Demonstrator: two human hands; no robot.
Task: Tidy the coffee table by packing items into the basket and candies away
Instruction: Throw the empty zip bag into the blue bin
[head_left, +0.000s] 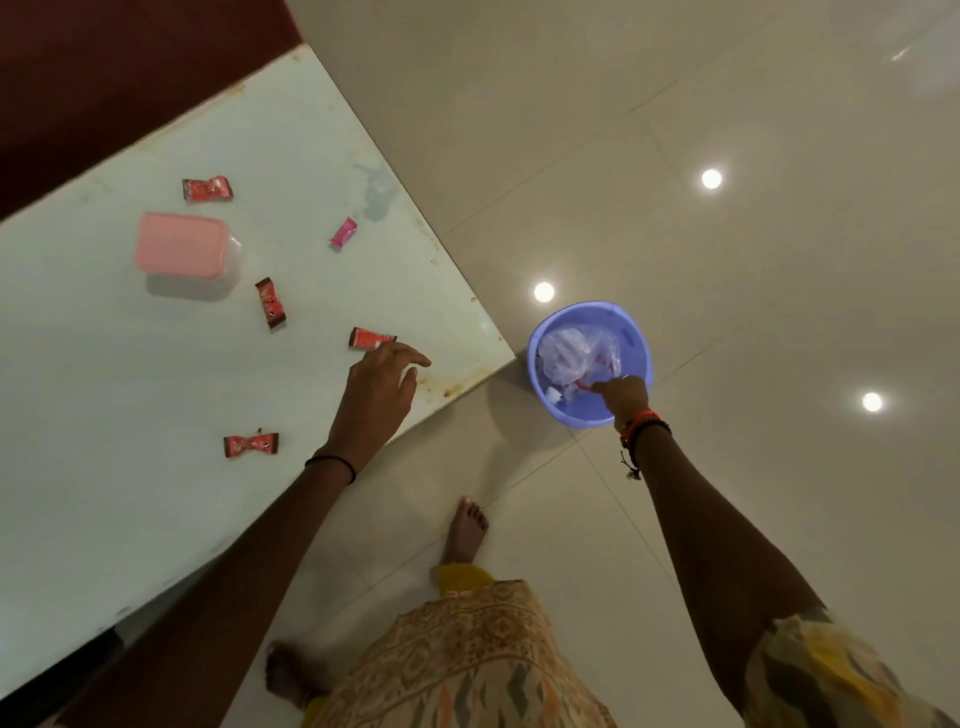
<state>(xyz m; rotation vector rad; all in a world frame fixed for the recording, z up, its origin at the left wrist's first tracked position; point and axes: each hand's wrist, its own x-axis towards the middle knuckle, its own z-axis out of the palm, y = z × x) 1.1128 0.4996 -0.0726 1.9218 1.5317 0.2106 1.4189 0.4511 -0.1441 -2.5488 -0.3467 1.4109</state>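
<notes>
- The left hand hovers low over the pale green glossy worktop. Its grip is wide and the fingers loosely spread, with the fingertips just beside the nearest red-wrapped rectangular candy. I judge it is poised to take that one next.
- The right hand reaches down into the round lilac-blue plastic basket. The basket stands on the beige tiled floor just off the worktop's corner, near enough for one arm to feed it while the other gathers.
- A red scrap shows at the right hand's fingertips. I cannot tell whether that grip pinches it or is loose.
- Crumpled clear plastic bags lie in the basket.
- Four other sweets lie scattered on the worktop:
  - a red far-side candy
  - a pink-wrapped candy
  - a red-brown candy
  - a red bow-shaped candy
- They lie around a pink-lidded clear plastic box, probably where the candies belong.
</notes>
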